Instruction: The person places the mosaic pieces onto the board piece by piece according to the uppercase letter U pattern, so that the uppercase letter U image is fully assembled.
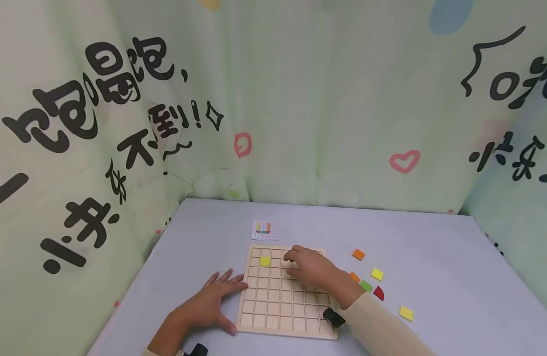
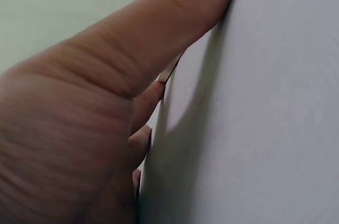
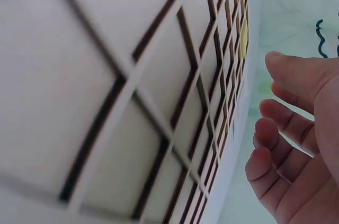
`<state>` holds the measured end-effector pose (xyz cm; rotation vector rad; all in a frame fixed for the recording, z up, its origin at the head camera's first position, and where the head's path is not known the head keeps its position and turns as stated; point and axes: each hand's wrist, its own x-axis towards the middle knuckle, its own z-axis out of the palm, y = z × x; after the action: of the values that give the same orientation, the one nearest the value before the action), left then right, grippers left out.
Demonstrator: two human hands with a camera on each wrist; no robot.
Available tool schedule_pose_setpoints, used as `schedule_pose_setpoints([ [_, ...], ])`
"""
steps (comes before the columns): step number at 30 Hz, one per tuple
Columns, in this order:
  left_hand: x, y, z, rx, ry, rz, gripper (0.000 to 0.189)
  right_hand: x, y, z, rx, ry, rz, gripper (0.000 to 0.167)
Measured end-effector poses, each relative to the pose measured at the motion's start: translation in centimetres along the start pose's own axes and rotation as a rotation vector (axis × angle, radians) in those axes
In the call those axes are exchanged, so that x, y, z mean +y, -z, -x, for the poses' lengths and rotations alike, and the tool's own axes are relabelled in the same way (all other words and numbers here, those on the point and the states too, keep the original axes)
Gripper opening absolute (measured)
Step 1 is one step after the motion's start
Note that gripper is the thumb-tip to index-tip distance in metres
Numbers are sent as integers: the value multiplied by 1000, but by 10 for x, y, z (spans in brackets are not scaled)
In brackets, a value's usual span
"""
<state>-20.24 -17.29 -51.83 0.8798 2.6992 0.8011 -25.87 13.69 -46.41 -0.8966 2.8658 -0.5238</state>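
A light wooden grid board (image 1: pixel 273 309) lies on the white table, with one yellow square tile (image 1: pixel 265 261) in a cell near its top left. My left hand (image 1: pixel 208 304) rests beside the board with spread fingers, fingertips and thumb at its left edge. Above the board's upper right part is my right hand (image 1: pixel 315 269), palm down. In the right wrist view the right hand's fingers (image 3: pixel 273 168) are loosely bent, thumb apart, and nothing shows between them. The left wrist view has the left thumb (image 2: pixel 143 33) stretched toward the board's edge, hiding most of the board.
Right of the board lie loose pieces: an orange tile (image 1: pixel 358 254), another orange piece (image 1: pixel 354 277), a yellow tile (image 1: pixel 377 274), a green piece (image 1: pixel 365 286), a red quarter-round (image 1: pixel 378 293) and a farther yellow tile (image 1: pixel 406 313). Behind the board sits a small pattern card (image 1: pixel 265 229). Printed curtains (image 1: pixel 317 99) surround the table.
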Motion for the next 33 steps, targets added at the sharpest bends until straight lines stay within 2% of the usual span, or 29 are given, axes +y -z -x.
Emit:
schedule_pose_setpoints([
  [13, -3, 0, 5, 14, 8, -3, 105, 28, 21, 34, 43, -116, 40, 31],
  [24, -1, 1, -1, 14, 15, -10, 105, 71, 40, 69, 61, -251, 57, 30],
  [29, 0, 1, -1, 1, 36, -1, 104, 89, 41, 87, 63, -257, 53, 29],
  [33, 0, -1, -1, 1, 24, -4, 104, 101, 42, 98, 65, -272, 59, 29],
])
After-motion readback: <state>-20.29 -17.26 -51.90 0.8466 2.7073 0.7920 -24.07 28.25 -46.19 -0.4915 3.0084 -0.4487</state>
